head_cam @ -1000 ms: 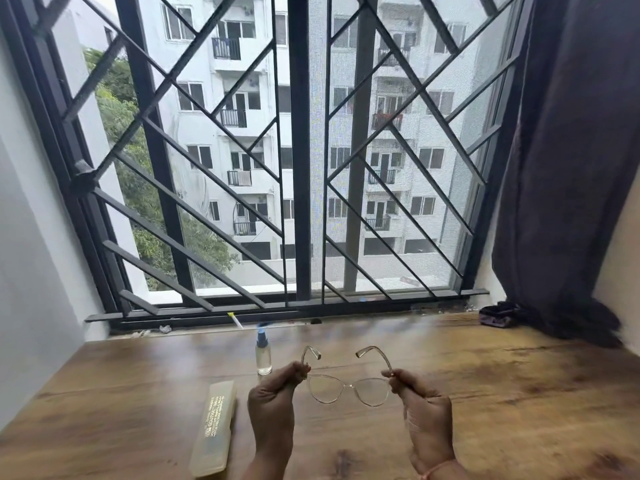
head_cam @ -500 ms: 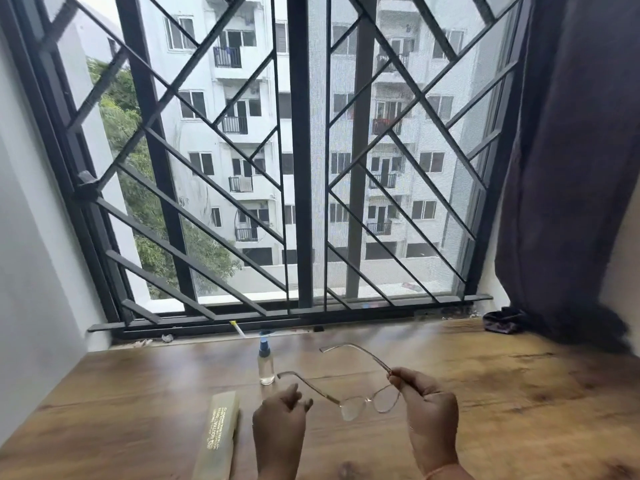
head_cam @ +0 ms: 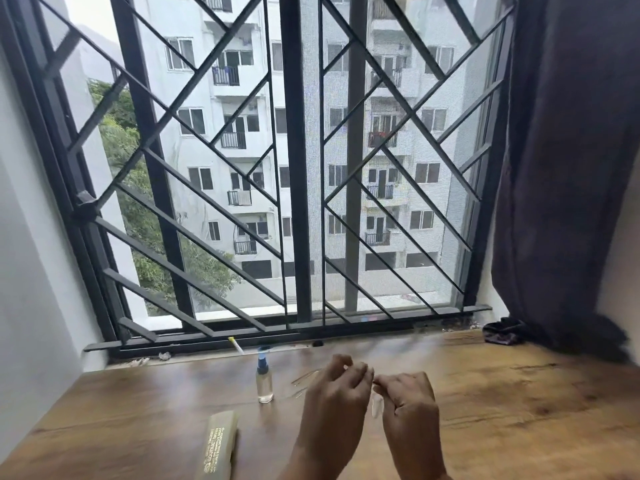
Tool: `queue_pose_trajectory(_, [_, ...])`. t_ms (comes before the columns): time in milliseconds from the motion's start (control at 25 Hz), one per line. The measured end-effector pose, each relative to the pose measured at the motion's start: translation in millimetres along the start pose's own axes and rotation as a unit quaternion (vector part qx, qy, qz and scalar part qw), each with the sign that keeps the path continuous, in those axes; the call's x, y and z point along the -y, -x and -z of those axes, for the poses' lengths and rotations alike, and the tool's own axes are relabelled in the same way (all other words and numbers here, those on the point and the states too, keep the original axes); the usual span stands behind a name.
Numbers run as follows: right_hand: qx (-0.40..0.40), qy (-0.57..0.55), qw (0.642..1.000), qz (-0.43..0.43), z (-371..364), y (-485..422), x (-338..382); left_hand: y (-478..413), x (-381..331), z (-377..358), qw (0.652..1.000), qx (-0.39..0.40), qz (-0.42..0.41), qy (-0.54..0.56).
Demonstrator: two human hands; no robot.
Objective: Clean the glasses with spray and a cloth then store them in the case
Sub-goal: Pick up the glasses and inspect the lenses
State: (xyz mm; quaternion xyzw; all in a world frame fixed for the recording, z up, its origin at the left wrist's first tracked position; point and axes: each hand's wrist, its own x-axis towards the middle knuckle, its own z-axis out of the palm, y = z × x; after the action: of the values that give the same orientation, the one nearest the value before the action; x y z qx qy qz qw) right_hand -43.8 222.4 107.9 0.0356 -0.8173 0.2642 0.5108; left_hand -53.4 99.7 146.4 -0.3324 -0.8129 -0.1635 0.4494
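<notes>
The thin metal-framed glasses (head_cam: 376, 407) are held low over the wooden table (head_cam: 519, 410), mostly hidden between my two hands. One clear lens shows in the gap between them, and the thin temple arms stick out to the left of my left hand. My left hand (head_cam: 334, 398) has its fingers curled over the glasses. My right hand (head_cam: 410, 407) pinches the frame from the right. Both hands are blurred by motion. The small clear spray bottle (head_cam: 265, 384) with a blue top stands just left of my left hand. The long pale case (head_cam: 218, 445) lies shut at the front left.
A dark crumpled cloth (head_cam: 502, 331) lies at the back right by the dark curtain (head_cam: 571, 168). A barred window (head_cam: 298, 202) runs along the table's far edge, with a small white stick (head_cam: 236, 345) on its sill. A white wall (head_cam: 31, 271) closes the left side.
My hands have come close together over the table. The glasses went from facing me with open temples to being turned sideways, and are now mostly hidden between my hands.
</notes>
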Motion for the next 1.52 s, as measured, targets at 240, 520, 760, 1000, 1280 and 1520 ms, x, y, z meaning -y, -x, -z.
queue_pose_trajectory(240, [-0.009, 0.004, 0.999, 0.033, 2, -3, 4, -2, 2, -5, 0.999, 0.050, 0.002, 0.011])
queue_pose_trajectory(520, [-0.025, 0.003, 0.998, 0.052, 0, 0, 5, 2, 9, -11, 0.996, 0.083, 0.019, 0.042])
queue_pose_trajectory(760, [-0.027, -0.028, 0.998, 0.041, -2, -9, 11, -1, 17, -9, 0.993, 0.012, 0.067, 0.096])
queue_pose_trajectory(1000, [0.001, -0.141, 0.990, 0.010, 13, -24, 19, -7, 32, -2, 0.970, -0.064, 0.171, 0.162])
queue_pose_trajectory(1280, [0.021, -0.195, 0.980, -0.016, 30, -28, 1, 0, 51, 13, 0.825, -0.135, 0.371, 0.403])
queue_pose_trajectory(1520, [0.034, -0.253, 0.967, -0.023, 36, -22, -9, 1, 56, 18, 0.716, -0.201, 0.455, 0.489])
